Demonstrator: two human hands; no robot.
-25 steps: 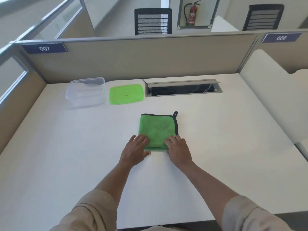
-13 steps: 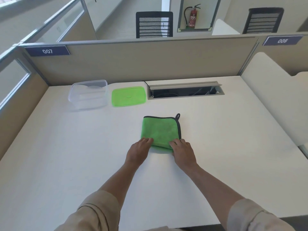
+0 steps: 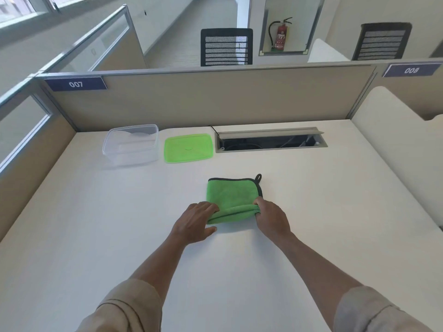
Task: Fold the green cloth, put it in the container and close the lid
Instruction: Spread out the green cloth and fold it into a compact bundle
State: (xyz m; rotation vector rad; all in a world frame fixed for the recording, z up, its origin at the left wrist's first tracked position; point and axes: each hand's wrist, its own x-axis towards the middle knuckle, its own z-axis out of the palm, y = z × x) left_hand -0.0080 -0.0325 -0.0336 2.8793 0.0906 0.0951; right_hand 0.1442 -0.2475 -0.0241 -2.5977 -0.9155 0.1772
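The green cloth (image 3: 232,197), folded into a small square with a dark border and a loop at its far right corner, lies in the middle of the white desk (image 3: 323,212). Its near edge is lifted and bunched. My left hand (image 3: 194,222) grips the near left corner, fingers tucked under the fold. The near right corner is pinched by my right hand (image 3: 271,218). A clear plastic container (image 3: 131,144) stands open at the back left, with its green lid (image 3: 188,148) lying flat beside it on the right.
An open cable trough (image 3: 271,142) is sunk into the desk right of the lid. Beige partition walls (image 3: 215,97) close off the back and left; a low cream divider (image 3: 395,140) bounds the right side.
Both hands went from lying flat on the cloth's near edge to gripping its near corners. That edge now rises off the desk and bunches between them.
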